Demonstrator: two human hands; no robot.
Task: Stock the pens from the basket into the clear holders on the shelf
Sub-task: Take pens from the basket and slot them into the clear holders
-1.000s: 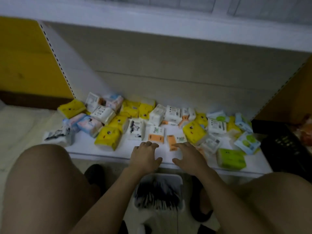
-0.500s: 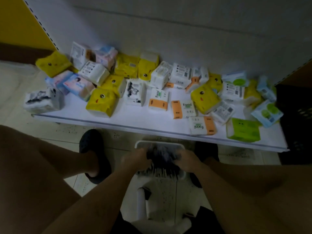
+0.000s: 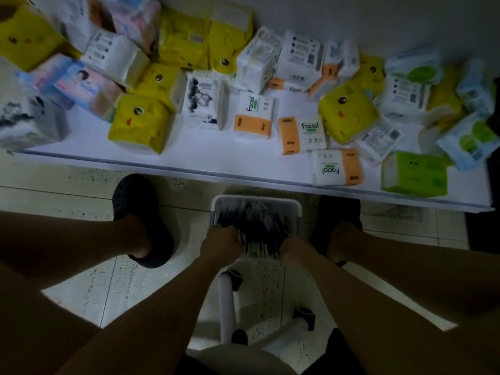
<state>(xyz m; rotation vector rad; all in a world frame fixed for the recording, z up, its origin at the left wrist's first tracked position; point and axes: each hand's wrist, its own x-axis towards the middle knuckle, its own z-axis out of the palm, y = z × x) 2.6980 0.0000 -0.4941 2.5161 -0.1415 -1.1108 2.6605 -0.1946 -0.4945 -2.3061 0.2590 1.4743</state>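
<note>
my left hand [image 3: 220, 240] has its fingers curled on the left side of the pens [image 3: 254, 226], which lie in the white basket [image 3: 257, 198] on the floor. my right hand [image 3: 295, 251] grips the same bundle from the right.

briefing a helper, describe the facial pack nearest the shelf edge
On the white shelf, follow the front edge rightward to the lime green pack. The Facial pack lies just left of it. Alone among the orange-and-white packs, its lettering reads upside down.
</note>
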